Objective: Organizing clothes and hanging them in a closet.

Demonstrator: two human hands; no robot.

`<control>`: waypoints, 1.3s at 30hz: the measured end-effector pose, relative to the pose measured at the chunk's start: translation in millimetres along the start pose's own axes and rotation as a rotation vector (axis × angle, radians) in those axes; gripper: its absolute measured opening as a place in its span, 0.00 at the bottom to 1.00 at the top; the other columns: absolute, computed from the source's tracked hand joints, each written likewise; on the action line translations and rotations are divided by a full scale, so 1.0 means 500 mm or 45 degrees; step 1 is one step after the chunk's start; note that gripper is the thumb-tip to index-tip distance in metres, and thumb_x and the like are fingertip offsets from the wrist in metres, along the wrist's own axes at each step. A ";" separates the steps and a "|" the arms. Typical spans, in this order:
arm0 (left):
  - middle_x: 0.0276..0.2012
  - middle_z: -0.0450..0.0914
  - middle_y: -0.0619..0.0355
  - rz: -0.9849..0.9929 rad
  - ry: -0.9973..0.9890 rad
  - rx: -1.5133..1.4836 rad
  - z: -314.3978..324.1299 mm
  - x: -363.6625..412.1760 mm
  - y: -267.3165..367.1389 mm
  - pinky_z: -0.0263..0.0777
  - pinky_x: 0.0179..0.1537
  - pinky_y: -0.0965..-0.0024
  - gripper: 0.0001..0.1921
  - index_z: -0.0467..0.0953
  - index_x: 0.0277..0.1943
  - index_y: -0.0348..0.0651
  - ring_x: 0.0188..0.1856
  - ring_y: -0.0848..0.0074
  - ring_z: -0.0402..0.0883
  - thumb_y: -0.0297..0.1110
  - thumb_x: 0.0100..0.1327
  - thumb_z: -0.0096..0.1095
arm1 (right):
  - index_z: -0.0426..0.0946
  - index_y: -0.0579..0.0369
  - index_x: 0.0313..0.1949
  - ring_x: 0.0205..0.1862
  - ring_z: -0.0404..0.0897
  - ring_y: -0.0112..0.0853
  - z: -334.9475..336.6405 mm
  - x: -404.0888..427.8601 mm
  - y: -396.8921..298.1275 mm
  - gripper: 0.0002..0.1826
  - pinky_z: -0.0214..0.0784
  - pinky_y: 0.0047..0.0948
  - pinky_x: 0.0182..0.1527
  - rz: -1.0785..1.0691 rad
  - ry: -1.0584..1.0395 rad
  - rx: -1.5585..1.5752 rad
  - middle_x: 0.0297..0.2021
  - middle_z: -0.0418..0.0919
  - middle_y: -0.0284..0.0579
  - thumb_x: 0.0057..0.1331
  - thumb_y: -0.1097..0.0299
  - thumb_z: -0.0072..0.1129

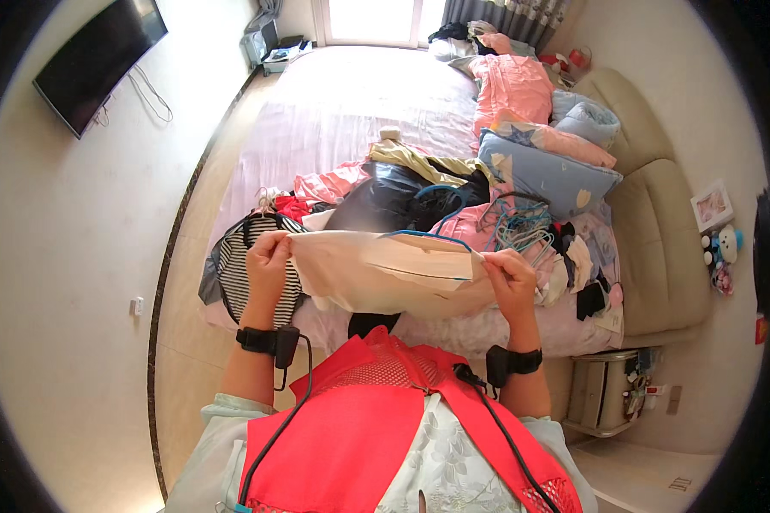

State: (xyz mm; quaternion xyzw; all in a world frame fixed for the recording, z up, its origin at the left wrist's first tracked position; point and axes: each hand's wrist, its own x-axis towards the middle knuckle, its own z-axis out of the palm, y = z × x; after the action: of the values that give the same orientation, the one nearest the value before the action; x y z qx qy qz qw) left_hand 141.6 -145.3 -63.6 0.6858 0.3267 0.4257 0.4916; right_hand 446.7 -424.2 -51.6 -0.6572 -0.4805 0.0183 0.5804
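A cream-coloured garment is stretched between my two hands above the near side of the bed. My left hand pinches its left corner, and my right hand pinches the right one. A blue clothes hanger lies along the garment's upper edge, its hook pointing away from me; part of it is hidden by the cloth. Beyond lies a dark, shiny garment or bag. Left of my left hand is a black-and-white striped garment. Several tangled hangers lie beyond my right hand.
The bed has a pale pink sheet. A blue pillow and pink bedding lie at its right, by a beige padded headboard. Small dark and pale clothes lie near it. A nightstand stands at the lower right.
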 end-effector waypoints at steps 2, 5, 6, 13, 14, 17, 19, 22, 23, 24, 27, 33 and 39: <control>0.31 0.76 0.61 0.066 0.034 -0.093 -0.006 -0.001 0.002 0.70 0.35 0.80 0.05 0.80 0.38 0.32 0.32 0.84 0.74 0.24 0.65 0.60 | 0.82 0.62 0.37 0.30 0.76 0.26 -0.002 0.001 -0.004 0.05 0.66 0.22 0.33 0.016 0.033 -0.108 0.29 0.79 0.41 0.61 0.80 0.62; 0.31 0.76 0.60 0.140 -0.076 0.279 -0.020 -0.003 -0.006 0.70 0.35 0.78 0.06 0.80 0.39 0.33 0.32 0.83 0.75 0.25 0.61 0.62 | 0.82 0.62 0.37 0.31 0.77 0.26 0.000 -0.004 0.005 0.05 0.67 0.22 0.33 0.056 0.055 -0.013 0.30 0.80 0.41 0.61 0.80 0.62; 0.35 0.78 0.56 0.023 -0.116 0.341 -0.001 -0.006 0.034 0.71 0.42 0.72 0.09 0.81 0.41 0.35 0.38 0.76 0.77 0.25 0.57 0.63 | 0.82 0.62 0.37 0.31 0.77 0.26 -0.004 -0.007 0.007 0.05 0.67 0.22 0.33 0.065 0.060 -0.020 0.30 0.80 0.41 0.61 0.80 0.62; 0.45 0.81 0.54 0.713 -0.223 0.704 0.070 -0.011 0.126 0.64 0.57 0.62 0.16 0.83 0.48 0.42 0.49 0.62 0.76 0.34 0.56 0.69 | 0.82 0.63 0.37 0.33 0.78 0.26 0.013 0.001 0.003 0.05 0.68 0.23 0.34 0.066 -0.001 0.056 0.30 0.81 0.42 0.60 0.80 0.63; 0.40 0.82 0.55 0.823 -0.235 0.747 0.091 -0.011 0.141 0.65 0.53 0.62 0.13 0.83 0.44 0.42 0.45 0.62 0.77 0.33 0.56 0.69 | 0.82 0.63 0.37 0.33 0.78 0.26 0.016 0.001 0.002 0.05 0.68 0.23 0.33 0.061 -0.016 0.050 0.30 0.81 0.42 0.60 0.79 0.63; 0.34 0.81 0.56 0.646 -0.365 0.724 0.102 -0.011 0.132 0.66 0.48 0.62 0.07 0.82 0.39 0.42 0.40 0.62 0.77 0.32 0.57 0.67 | 0.82 0.63 0.38 0.34 0.79 0.27 0.019 0.008 -0.025 0.06 0.69 0.24 0.36 0.094 -0.075 0.057 0.32 0.82 0.43 0.61 0.77 0.62; 0.30 0.80 0.58 0.733 -0.267 0.701 0.111 -0.009 0.138 0.66 0.44 0.62 0.04 0.81 0.34 0.41 0.36 0.63 0.77 0.30 0.58 0.66 | 0.82 0.63 0.40 0.37 0.78 0.25 0.017 -0.001 0.001 0.06 0.68 0.22 0.39 0.115 -0.036 0.126 0.35 0.82 0.42 0.64 0.77 0.60; 0.31 0.80 0.57 0.756 -0.204 0.711 0.088 -0.004 0.132 0.66 0.45 0.63 0.04 0.81 0.35 0.41 0.37 0.64 0.77 0.29 0.58 0.65 | 0.81 0.63 0.43 0.40 0.78 0.25 0.004 -0.007 0.016 0.08 0.68 0.21 0.43 0.180 0.040 0.208 0.37 0.82 0.42 0.66 0.74 0.59; 0.31 0.80 0.57 0.760 -0.208 0.710 0.080 -0.003 0.129 0.66 0.45 0.63 0.04 0.81 0.35 0.41 0.37 0.64 0.77 0.29 0.58 0.65 | 0.81 0.62 0.43 0.40 0.79 0.26 -0.001 -0.008 0.018 0.09 0.69 0.23 0.44 0.226 0.078 0.217 0.38 0.83 0.43 0.66 0.73 0.59; 0.31 0.80 0.57 0.750 -0.157 0.705 0.074 -0.002 0.128 0.66 0.45 0.63 0.04 0.81 0.35 0.41 0.37 0.64 0.77 0.28 0.58 0.65 | 0.81 0.62 0.43 0.40 0.79 0.26 -0.006 -0.014 0.024 0.09 0.69 0.23 0.44 0.223 0.084 0.214 0.38 0.83 0.43 0.66 0.73 0.59; 0.30 0.79 0.56 0.721 -0.100 0.693 0.062 -0.005 0.145 0.65 0.43 0.64 0.04 0.80 0.35 0.39 0.36 0.65 0.76 0.26 0.57 0.65 | 0.81 0.62 0.44 0.40 0.78 0.26 -0.020 -0.036 0.039 0.09 0.68 0.23 0.44 0.335 0.138 0.270 0.37 0.82 0.41 0.66 0.73 0.60; 0.28 0.78 0.57 0.694 -0.120 0.675 0.050 -0.005 0.153 0.63 0.43 0.64 0.03 0.80 0.34 0.39 0.34 0.66 0.75 0.27 0.57 0.65 | 0.82 0.61 0.40 0.37 0.78 0.28 -0.038 -0.024 0.001 0.07 0.69 0.26 0.41 0.150 0.066 0.087 0.35 0.81 0.42 0.63 0.74 0.62; 0.30 0.80 0.57 0.673 -0.123 0.646 0.051 -0.021 0.148 0.65 0.45 0.63 0.05 0.81 0.34 0.39 0.36 0.65 0.77 0.28 0.56 0.67 | 0.82 0.61 0.38 0.36 0.80 0.38 0.003 -0.018 -0.065 0.07 0.71 0.31 0.39 0.009 -0.062 -0.114 0.31 0.81 0.48 0.60 0.76 0.63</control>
State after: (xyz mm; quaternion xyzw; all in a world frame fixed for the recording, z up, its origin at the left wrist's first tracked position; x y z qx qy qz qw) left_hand 162.4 -186.9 0.2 0.8660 0.2098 0.4105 0.1936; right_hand 421.1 -433.2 -31.4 -0.6836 -0.4925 0.0148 0.5384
